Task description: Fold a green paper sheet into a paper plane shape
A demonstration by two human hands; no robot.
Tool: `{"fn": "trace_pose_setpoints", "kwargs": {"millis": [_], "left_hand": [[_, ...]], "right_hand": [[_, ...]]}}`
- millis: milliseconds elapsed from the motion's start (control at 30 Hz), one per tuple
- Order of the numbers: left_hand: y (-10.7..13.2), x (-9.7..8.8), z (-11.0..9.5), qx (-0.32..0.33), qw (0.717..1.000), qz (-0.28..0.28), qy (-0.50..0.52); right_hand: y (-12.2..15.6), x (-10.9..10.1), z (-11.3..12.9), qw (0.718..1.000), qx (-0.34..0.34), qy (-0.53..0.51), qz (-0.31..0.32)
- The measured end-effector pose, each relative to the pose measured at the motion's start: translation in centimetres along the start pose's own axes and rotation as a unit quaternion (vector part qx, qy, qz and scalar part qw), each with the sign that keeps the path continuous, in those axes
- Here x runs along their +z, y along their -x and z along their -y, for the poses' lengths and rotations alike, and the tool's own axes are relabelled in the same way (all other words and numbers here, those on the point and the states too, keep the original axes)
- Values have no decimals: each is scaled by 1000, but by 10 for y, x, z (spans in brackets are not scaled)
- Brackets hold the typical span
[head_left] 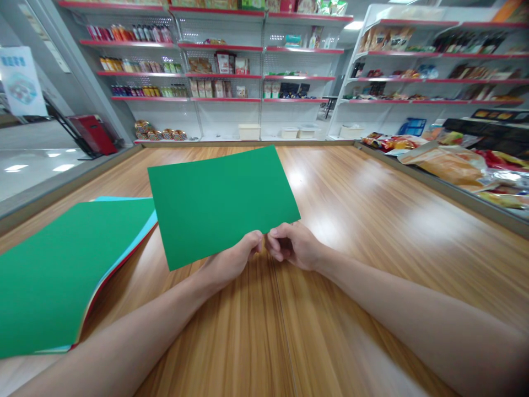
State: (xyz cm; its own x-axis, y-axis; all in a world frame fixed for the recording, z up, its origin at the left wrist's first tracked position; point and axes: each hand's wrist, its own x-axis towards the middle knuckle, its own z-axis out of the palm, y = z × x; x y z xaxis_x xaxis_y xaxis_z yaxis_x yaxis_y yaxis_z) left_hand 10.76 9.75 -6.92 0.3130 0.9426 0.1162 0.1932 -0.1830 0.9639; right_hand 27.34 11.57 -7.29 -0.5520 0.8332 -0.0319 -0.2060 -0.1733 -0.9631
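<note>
A plain green sheet of paper (223,204) is held up, tilted, above the wooden table. My left hand (237,255) pinches its lower edge, thumb on the near face and the other fingers mostly hidden. Close beside it, my right hand (295,243) is closed with curled fingers at the sheet's lower right edge; the thumb and forefinger meet there. To the left lies a stack of coloured paper (53,264), green on top, with light blue and red edges showing beneath.
The wooden table (372,253) has a raised border. Packaged snacks (450,162) lie beyond its right edge. Shelves (223,77) with bottles and packets stand behind it. A red object (93,134) is on the floor at left.
</note>
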Motion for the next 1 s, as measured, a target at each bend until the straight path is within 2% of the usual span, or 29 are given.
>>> {"fn": "trace_pose_setpoints", "kwargs": {"millis": [200, 400, 700, 800, 933, 1000], "left_hand": [[1, 0, 0, -6, 1000, 2, -2], [1, -1, 5, -9, 1000, -17, 7], [0, -1, 4, -19, 1000, 1, 5], [-1, -2, 1, -13, 1000, 26, 5], [-3, -2, -2, 26, 995, 99, 16], [-3, -2, -2, 32, 994, 103, 20]], "right_hand": [[-1, -1, 0, 1000, 9, -1, -9], [-1, -3, -1, 1000, -15, -2, -9], [-1, -2, 0, 1000, 1, -4, -15], [0, -2, 1, 1000, 9, 22, 1], [0, -2, 2, 998, 12, 53, 25], [0, -2, 2, 998, 11, 51, 23]]}}
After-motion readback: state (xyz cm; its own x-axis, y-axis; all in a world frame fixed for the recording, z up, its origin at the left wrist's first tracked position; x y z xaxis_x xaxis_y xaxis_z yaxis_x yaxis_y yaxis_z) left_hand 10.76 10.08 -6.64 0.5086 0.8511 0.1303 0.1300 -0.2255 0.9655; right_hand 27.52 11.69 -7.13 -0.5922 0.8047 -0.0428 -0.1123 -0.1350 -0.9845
